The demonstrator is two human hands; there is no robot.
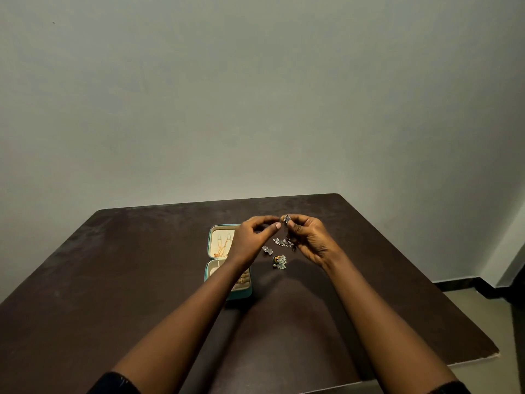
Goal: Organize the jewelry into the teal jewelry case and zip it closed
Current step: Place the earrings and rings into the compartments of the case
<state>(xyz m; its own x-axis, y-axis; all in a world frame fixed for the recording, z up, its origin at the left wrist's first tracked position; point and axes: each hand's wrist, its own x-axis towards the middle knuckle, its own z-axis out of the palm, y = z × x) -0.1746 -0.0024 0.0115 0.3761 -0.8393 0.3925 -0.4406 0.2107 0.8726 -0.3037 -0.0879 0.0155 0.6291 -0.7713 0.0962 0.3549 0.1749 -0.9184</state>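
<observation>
Dark table (369, 294): right hand (311, 240) pinches earring (287, 218) beside case (220, 243).

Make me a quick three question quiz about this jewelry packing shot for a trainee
1. True or false: the teal jewelry case is zipped shut.
2. Which hand pinches the small sparkly piece? A) left hand B) right hand
3. Fill in: loose jewelry lies on the ___, beside the case.

Key: 1 false, it lies open. 2 B. 3 table.
</observation>
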